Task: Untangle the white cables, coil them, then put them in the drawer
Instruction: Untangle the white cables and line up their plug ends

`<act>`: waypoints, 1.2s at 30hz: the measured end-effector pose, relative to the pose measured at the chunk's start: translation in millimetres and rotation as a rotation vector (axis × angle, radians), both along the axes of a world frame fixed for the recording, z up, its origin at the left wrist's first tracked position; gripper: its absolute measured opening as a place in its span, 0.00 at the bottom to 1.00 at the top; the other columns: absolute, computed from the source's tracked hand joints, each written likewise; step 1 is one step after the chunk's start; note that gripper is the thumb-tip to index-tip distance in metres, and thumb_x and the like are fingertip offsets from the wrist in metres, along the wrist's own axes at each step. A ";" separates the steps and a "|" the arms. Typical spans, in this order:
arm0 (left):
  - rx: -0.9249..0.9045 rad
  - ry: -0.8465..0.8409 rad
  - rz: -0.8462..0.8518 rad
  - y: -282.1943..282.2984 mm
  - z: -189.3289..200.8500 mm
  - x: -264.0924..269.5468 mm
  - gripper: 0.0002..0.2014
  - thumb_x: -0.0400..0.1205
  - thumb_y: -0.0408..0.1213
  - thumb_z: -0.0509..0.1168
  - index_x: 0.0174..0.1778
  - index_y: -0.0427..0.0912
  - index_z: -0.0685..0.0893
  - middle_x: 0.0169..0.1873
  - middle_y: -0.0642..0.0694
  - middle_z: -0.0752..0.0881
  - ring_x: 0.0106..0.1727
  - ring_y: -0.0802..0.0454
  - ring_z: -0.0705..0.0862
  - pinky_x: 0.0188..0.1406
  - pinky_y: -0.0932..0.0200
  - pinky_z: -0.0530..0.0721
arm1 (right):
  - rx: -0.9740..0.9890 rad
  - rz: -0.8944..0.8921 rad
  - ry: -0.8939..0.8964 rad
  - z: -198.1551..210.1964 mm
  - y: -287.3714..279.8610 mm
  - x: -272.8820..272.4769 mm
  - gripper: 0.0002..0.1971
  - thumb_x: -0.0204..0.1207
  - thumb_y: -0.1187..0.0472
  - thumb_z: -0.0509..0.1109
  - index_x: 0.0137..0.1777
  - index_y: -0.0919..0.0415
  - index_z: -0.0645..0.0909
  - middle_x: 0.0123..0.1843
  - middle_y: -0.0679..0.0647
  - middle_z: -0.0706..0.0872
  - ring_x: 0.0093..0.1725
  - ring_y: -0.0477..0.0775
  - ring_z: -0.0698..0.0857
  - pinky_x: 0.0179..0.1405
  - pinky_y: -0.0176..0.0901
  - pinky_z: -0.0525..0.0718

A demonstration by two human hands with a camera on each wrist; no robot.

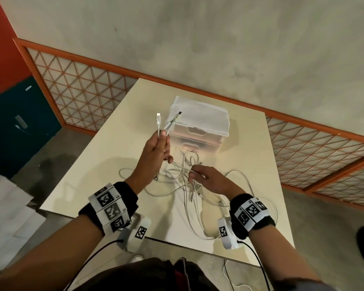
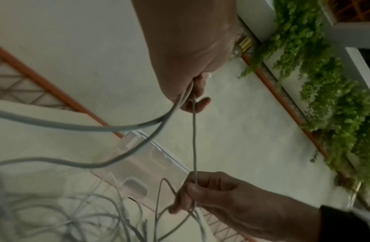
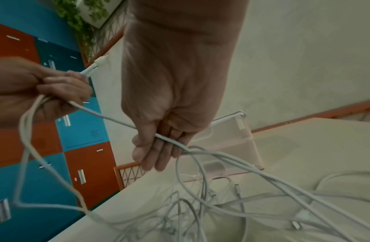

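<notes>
A tangle of white cables (image 1: 189,185) lies on the cream table (image 1: 105,156) in front of a translucent drawer unit (image 1: 198,127). My left hand (image 1: 158,148) is raised above the table and grips the ends of white cables; two plugs (image 1: 158,119) stick up out of its fist. One strand (image 2: 194,139) runs taut from it down to my right hand (image 1: 206,177), whose fingers pinch that cable (image 3: 169,140) just above the tangle. The drawers look shut.
A white cloth (image 1: 200,113) covers the drawer unit's top. An orange-framed lattice partition (image 1: 78,85) stands behind the table. Blue and orange lockers (image 3: 80,131) are on the left, green hanging plants (image 2: 335,98) on the right. Loose cables hang over the table's near edge (image 1: 198,246).
</notes>
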State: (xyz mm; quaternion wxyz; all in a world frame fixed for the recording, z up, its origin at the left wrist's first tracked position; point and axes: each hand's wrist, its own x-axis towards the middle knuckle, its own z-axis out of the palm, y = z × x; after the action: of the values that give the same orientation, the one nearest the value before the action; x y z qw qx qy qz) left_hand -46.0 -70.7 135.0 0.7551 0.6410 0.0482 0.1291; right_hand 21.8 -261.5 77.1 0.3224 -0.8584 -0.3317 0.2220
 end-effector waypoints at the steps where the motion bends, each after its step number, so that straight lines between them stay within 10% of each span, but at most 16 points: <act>1: -0.017 -0.008 0.013 -0.1 0.8 0.0 0.16 0.90 0.40 0.46 0.35 0.45 0.65 0.22 0.58 0.62 0.23 0.59 0.61 0.24 0.62 0.74 | 0.017 -0.013 -0.060 -2.3 -1.2 3.8 0.11 0.84 0.61 0.62 0.44 0.63 0.84 0.40 0.47 0.80 0.40 0.43 0.79 0.46 0.30 0.72; 5: -0.057 -0.078 0.048 11.2 14.5 2.1 0.16 0.90 0.40 0.46 0.35 0.45 0.65 0.21 0.58 0.63 0.22 0.60 0.60 0.19 0.67 0.63 | 0.037 -0.061 -0.322 -13.2 -9.7 13.3 0.11 0.77 0.68 0.63 0.38 0.68 0.86 0.38 0.65 0.83 0.40 0.48 0.76 0.45 0.37 0.65; 10: -0.095 -0.145 0.111 21.3 30.6 1.0 0.16 0.90 0.39 0.45 0.36 0.45 0.67 0.18 0.60 0.66 0.20 0.62 0.61 0.17 0.69 0.62 | -0.079 -0.153 -0.256 -27.9 -27.6 18.0 0.15 0.80 0.61 0.58 0.39 0.63 0.85 0.38 0.58 0.89 0.43 0.59 0.81 0.50 0.53 0.78; 13: -0.052 -0.159 0.158 29.6 27.9 0.3 0.15 0.90 0.40 0.46 0.37 0.47 0.68 0.19 0.60 0.68 0.21 0.63 0.62 0.19 0.70 0.64 | -0.112 -0.164 -0.210 -29.5 -34.3 19.0 0.17 0.83 0.58 0.58 0.42 0.66 0.85 0.42 0.59 0.91 0.45 0.63 0.85 0.46 0.42 0.75; 18: 0.518 0.041 -0.096 24.5 5.9 -8.5 0.14 0.82 0.45 0.65 0.36 0.52 0.66 0.25 0.54 0.67 0.22 0.60 0.63 0.22 0.67 0.65 | -0.051 -0.134 -0.197 1.6 -21.3 24.8 0.12 0.82 0.70 0.60 0.50 0.65 0.86 0.44 0.59 0.91 0.43 0.55 0.88 0.44 0.38 0.80; 22: 0.500 0.148 -0.073 4.7 -11.1 -9.2 0.25 0.63 0.46 0.82 0.36 0.44 0.70 0.24 0.52 0.66 0.22 0.58 0.61 0.21 0.71 0.62 | -0.049 0.009 -0.228 42.5 3.1 20.2 0.12 0.82 0.70 0.60 0.56 0.66 0.86 0.42 0.58 0.91 0.38 0.40 0.85 0.40 0.27 0.78; 28: 0.496 0.121 0.019 -2.0 -22.3 4.1 0.08 0.74 0.42 0.75 0.43 0.45 0.84 0.28 0.46 0.83 0.29 0.56 0.76 0.31 0.69 0.72 | 0.002 0.083 -0.182 62.9 20.8 11.1 0.12 0.83 0.69 0.60 0.57 0.63 0.85 0.42 0.56 0.91 0.40 0.52 0.88 0.41 0.30 0.79; 32: 0.485 0.073 -0.007 2.0 -18.7 6.8 0.06 0.77 0.37 0.71 0.34 0.44 0.85 0.22 0.60 0.84 0.27 0.66 0.77 0.32 0.74 0.72 | 0.075 0.057 -0.116 54.9 17.6 10.5 0.09 0.82 0.67 0.62 0.52 0.62 0.85 0.41 0.53 0.90 0.41 0.45 0.88 0.42 0.27 0.78; 36: 0.455 -0.034 0.042 3.3 -0.1 8.5 0.09 0.78 0.38 0.71 0.31 0.48 0.85 0.19 0.45 0.80 0.23 0.56 0.72 0.27 0.64 0.70 | 0.051 -0.028 -0.152 27.5 3.0 20.7 0.11 0.71 0.74 0.62 0.38 0.58 0.81 0.40 0.52 0.88 0.43 0.50 0.86 0.49 0.41 0.80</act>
State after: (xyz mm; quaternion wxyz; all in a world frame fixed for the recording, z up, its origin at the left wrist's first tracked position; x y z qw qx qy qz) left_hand -37.5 -67.3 134.9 0.5889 0.7914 0.0186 0.1630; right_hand 42.5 -258.6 104.6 0.3211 -0.8688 -0.3485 0.1434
